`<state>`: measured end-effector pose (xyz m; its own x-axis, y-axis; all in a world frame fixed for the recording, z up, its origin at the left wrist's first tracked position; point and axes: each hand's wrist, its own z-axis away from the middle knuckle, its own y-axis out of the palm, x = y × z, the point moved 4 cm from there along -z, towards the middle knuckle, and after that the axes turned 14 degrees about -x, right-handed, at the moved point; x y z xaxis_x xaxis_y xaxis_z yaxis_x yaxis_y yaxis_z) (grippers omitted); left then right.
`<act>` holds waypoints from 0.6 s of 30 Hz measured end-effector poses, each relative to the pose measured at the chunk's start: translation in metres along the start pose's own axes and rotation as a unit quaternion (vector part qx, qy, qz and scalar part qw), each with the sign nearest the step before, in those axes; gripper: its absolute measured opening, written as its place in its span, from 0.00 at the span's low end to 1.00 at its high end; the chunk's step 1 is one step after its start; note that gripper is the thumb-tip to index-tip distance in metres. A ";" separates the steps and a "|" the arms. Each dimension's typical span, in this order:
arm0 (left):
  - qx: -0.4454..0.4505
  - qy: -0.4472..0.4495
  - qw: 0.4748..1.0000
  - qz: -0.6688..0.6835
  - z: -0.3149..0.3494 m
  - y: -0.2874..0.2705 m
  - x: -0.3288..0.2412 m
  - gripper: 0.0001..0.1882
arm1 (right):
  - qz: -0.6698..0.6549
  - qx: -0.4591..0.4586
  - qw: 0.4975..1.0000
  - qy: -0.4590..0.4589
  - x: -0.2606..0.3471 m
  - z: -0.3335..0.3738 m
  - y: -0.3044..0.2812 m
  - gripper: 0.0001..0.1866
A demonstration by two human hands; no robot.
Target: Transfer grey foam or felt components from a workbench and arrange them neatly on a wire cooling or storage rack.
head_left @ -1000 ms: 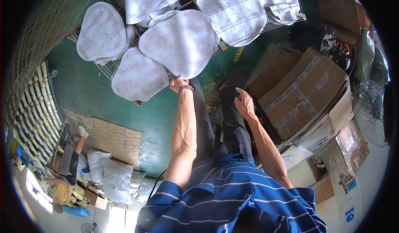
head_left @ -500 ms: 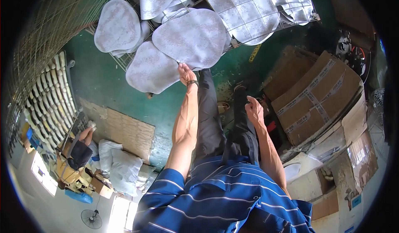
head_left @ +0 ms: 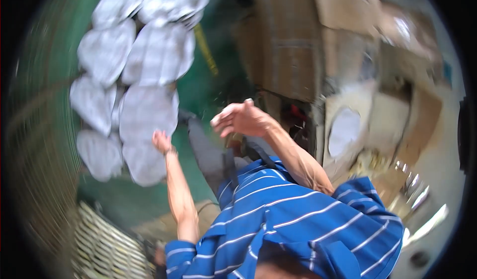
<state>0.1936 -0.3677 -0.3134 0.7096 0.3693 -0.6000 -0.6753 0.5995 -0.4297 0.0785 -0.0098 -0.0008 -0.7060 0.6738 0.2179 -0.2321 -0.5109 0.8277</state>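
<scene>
Mottled white, rounded flat sheets lie in overlapping rows on a wire rack at the left. My left hand (head_left: 161, 142) is closed at the near right edge of one rounded sheet (head_left: 149, 112). Another sheet (head_left: 144, 162) lies just below that hand, partly beneath the first. Blur hides exactly how the fingertips meet the edge. My right hand (head_left: 243, 120) is in the air in front of my body, fingers apart, holding nothing. My legs are partly visible below and between the hands.
Large brown cardboard boxes (head_left: 290, 45) stand at the far right of centre. A white oval piece (head_left: 344, 131) rests on a pale surface at the right. A yellow strip (head_left: 205, 50) marks the green floor. Stacked pale rolls (head_left: 107, 244) are at the lower left.
The view has swung to the right, so the rack now appears at the left. My right hand has moved inward and its fingers have spread. My left hand stays at the sheet's edge.
</scene>
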 end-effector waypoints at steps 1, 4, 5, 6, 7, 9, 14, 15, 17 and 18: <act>0.040 -0.002 0.999 -0.007 0.016 0.005 -0.018 0.26 | 0.009 -0.019 1.000 -0.009 0.013 0.013 0.002 0.34; 0.130 0.001 0.991 -0.020 0.060 0.031 -0.055 0.28 | 0.012 -0.088 0.992 -0.095 0.040 0.055 -0.015 0.35; 0.138 0.016 0.989 -0.045 0.073 0.043 -0.067 0.28 | 0.027 -0.112 0.985 -0.131 0.051 0.072 -0.022 0.36; 0.173 0.021 0.982 -0.075 0.088 0.059 -0.073 0.28 | 0.046 -0.128 0.978 -0.158 0.060 0.088 -0.030 0.36; 0.173 0.033 0.978 -0.108 0.111 0.061 -0.091 0.29 | 0.068 -0.156 0.968 -0.182 0.070 0.111 -0.028 0.40; 0.225 0.053 0.962 -0.143 0.142 0.082 -0.106 0.30 | 0.062 -0.219 0.951 -0.208 0.081 0.142 -0.044 0.42; 0.363 0.084 0.910 -0.183 0.243 0.152 -0.130 0.30 | -0.129 -0.098 0.944 -0.288 0.119 0.222 -0.074 0.51; 0.383 0.084 0.901 -0.184 0.262 0.168 -0.133 0.30 | -0.164 -0.023 0.932 -0.324 0.129 0.234 -0.073 0.52; 0.408 0.093 0.887 -0.195 0.306 0.201 -0.135 0.31 | -0.189 0.043 0.913 -0.358 0.147 0.256 -0.067 0.54; 0.427 0.110 0.875 -0.201 0.329 0.213 -0.135 0.32 | -0.185 0.074 0.905 -0.377 0.155 0.267 -0.061 0.54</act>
<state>0.0199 -0.0566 -0.1018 0.7365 -0.0821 -0.6714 0.0826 0.9961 -0.0312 0.1619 0.2684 0.1204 0.0714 0.9850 0.1574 -0.2283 -0.1374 0.9638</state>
